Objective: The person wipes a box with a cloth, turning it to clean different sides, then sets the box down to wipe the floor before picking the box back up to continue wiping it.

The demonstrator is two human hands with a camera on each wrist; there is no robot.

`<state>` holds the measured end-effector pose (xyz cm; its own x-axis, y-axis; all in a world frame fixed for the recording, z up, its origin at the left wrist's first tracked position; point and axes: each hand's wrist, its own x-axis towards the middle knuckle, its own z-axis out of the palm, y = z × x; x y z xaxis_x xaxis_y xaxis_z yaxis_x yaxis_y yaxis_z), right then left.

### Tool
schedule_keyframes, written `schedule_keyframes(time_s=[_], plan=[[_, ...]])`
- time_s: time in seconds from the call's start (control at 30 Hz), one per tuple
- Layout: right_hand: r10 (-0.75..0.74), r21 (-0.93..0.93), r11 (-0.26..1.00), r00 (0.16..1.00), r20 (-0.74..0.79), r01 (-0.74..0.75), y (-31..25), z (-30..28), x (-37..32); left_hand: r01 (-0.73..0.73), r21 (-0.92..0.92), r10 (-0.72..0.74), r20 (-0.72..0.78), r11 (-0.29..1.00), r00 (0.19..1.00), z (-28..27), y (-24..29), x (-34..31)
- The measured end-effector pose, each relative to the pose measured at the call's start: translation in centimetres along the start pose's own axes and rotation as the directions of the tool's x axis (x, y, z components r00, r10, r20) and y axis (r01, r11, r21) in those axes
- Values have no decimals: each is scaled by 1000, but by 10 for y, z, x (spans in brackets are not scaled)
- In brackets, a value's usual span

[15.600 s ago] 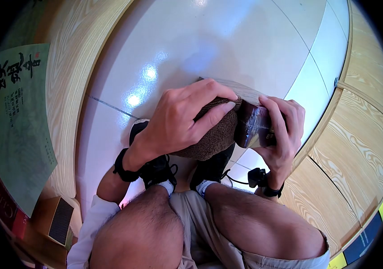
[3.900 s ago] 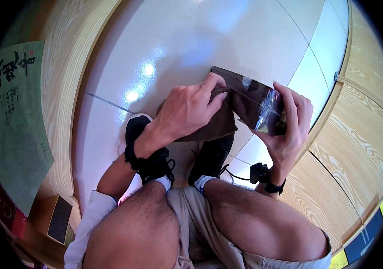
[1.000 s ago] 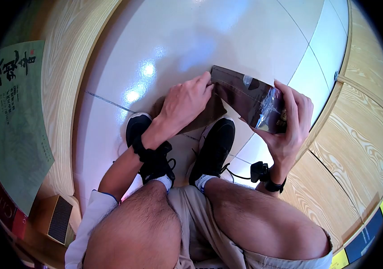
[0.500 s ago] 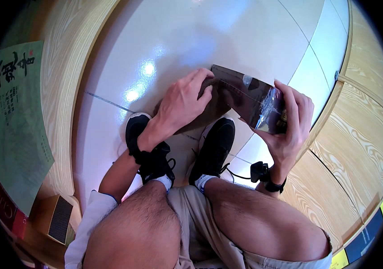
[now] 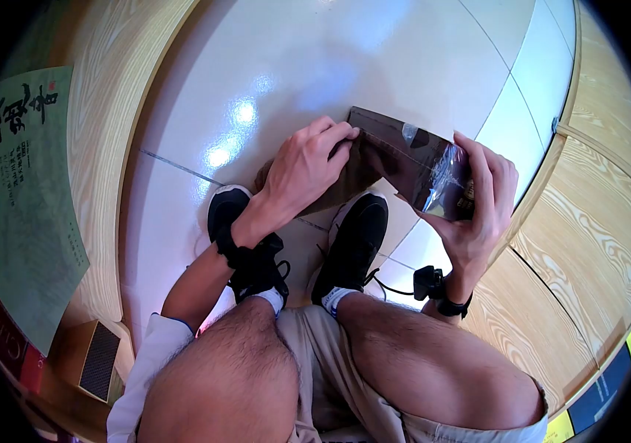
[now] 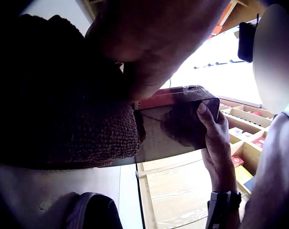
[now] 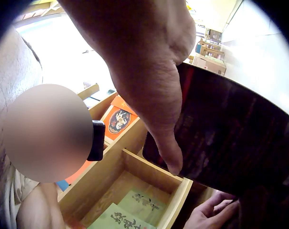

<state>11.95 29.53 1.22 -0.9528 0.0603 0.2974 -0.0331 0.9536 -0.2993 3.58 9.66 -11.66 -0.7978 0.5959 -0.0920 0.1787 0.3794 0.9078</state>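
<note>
A long dark brown box point(image 5: 411, 164) with a glossy, crinkled film at its right end is held above the floor, slanting down to the right. My right hand point(image 5: 481, 196) grips that right end, thumb below and fingers over the far edge. At the opposite end, my left hand point(image 5: 304, 170) pinches a brown towelling cloth point(image 6: 96, 138), fingertips right at the box's upper left edge. In the left wrist view the cloth lies against the box's end, its ribbed weave showing. The right wrist view shows the box's dark broad face point(image 7: 230, 129) beside the thumb.
Black shoes point(image 5: 356, 236) stand on glossy floor tiles point(image 5: 315, 52) below the box. A pale wooden counter point(image 5: 160, 44) with a green printed sheet point(image 5: 27, 192) is at left. Wooden cabinets point(image 5: 574, 221) curve along the right. Open wooden compartments point(image 7: 149, 167) hold green packets.
Since the oldest frame the box has turned to show a long face. In the last second, my left hand has shifted slightly along the box's left edge with the cloth; my right hand has stayed put.
</note>
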Motion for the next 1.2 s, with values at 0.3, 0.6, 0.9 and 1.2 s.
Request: schedule_keyframes(time_s=[0.3, 0.6, 0.9, 1.2], plan=[[-4, -8, 1000, 1000, -5, 4, -1, 1, 1, 35, 27, -35, -15, 999, 999, 6, -4, -1], [-4, -11, 1000, 1000, 2, 4, -2, 0, 2, 54, 39, -54, -7, 998, 999, 10, -11, -2], [9, -13, 1000, 1000, 8, -9, -2, -2, 1, 78, 64, -78, 6, 995, 997, 12, -13, -2], [18, -10, 1000, 1000, -6, -18, -3, 0, 0, 87, 87, -89, 23, 992, 996, 16, -23, 0]])
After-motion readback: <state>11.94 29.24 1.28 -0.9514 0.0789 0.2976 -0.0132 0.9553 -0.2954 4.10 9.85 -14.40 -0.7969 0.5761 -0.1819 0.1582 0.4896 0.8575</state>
